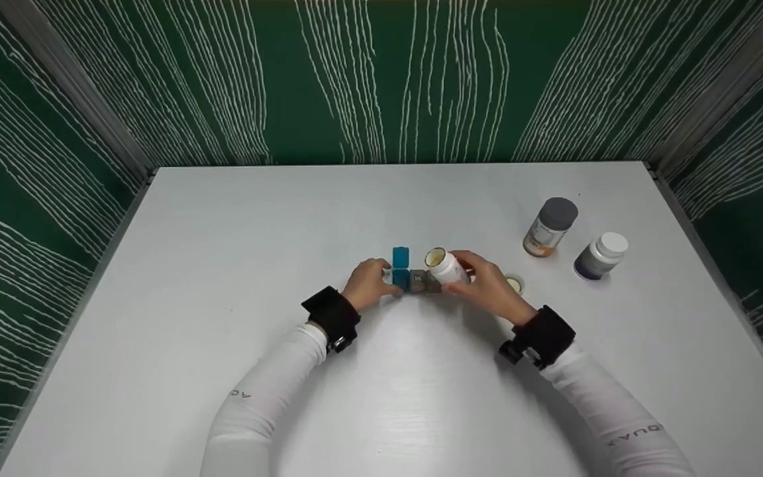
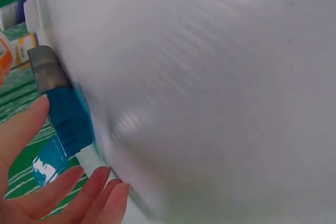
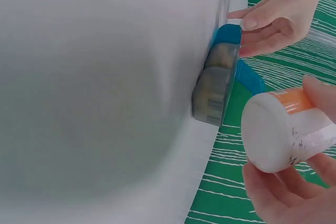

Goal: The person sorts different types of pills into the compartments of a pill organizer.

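A small pill organizer (image 1: 417, 281) sits mid-table, with a blue compartment at its left end and grey-brown ones beside it. Its blue lid (image 1: 401, 257) stands open on the far side. My left hand (image 1: 369, 283) holds the blue end between thumb and fingers. In my right hand (image 1: 487, 285) is a white pill bottle (image 1: 446, 266) with an orange label, gripped round its body. Uncapped, the bottle tilts with its mouth toward the left, close over the organizer's right end. The right wrist view shows the bottle's base (image 3: 265, 132) and the grey-brown compartments (image 3: 212, 95).
A round lid (image 1: 514, 284) lies on the white table (image 1: 255, 218) behind my right hand. Farther right stand a grey-capped bottle (image 1: 550, 226) and a white-capped bottle with a dark label (image 1: 601, 256). Green walls with white lines (image 1: 381, 79) surround the table.
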Motion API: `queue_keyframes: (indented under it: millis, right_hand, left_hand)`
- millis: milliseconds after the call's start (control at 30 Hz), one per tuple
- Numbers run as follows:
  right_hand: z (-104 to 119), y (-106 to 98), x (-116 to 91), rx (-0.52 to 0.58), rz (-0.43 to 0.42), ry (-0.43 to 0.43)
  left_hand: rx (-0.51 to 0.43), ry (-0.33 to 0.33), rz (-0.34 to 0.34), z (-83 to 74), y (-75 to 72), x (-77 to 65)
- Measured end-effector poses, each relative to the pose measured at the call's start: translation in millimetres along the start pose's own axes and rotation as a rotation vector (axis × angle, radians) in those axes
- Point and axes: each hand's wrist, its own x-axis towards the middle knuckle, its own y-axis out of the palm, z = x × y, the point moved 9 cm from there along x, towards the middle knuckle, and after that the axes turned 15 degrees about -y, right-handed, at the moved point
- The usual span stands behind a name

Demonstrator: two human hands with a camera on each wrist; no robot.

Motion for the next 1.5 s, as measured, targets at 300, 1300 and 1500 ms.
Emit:
queue_keyframes:
  millis: [300,1300,1500]
  right_hand:
    - [-1.3,13.6,11.3,-0.098,0.117,-0.017]
    - [43.9,45.1,36.5,-0.794,0.179,-0.497]
    - [46.9,47.1,36.3,-0.798,0.171,-0.540]
  left_hand:
    - [0.003,0.069,-0.055,4.2,6.2,11.8]
    - [0.057,0.004,-0.114,-2.3,9.1,-1.7]
    - [0.068,0.009,-0.118,-2.4,8.6,-2.1]
